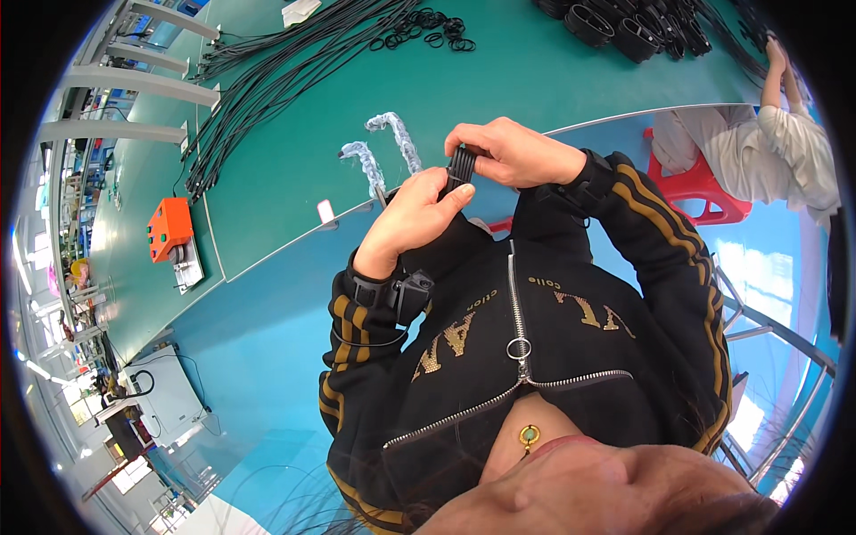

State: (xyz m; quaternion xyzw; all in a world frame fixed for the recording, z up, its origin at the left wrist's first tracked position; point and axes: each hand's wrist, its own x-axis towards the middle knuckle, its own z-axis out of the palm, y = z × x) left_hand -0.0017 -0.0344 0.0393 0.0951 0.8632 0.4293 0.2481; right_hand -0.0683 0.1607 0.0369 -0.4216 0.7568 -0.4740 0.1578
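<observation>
A small coiled bundle of black cable is held between my two hands just beyond the table's near edge. My left hand grips its lower end, with the thumb pressed along the strands. My right hand closes around the upper end, fingers bent over the top. Left of the bundle, two bent hooks wrapped in pale, shiny plastic stand up at the table edge, apart from my fingers. Both wrists carry black straps, the left one with a small black device on it.
Long black cables lie across the green table, with loose black rings beside them. Coiled black bundles are piled at the far right. An orange button box sits left. A co-worker occupies a red stool at right.
</observation>
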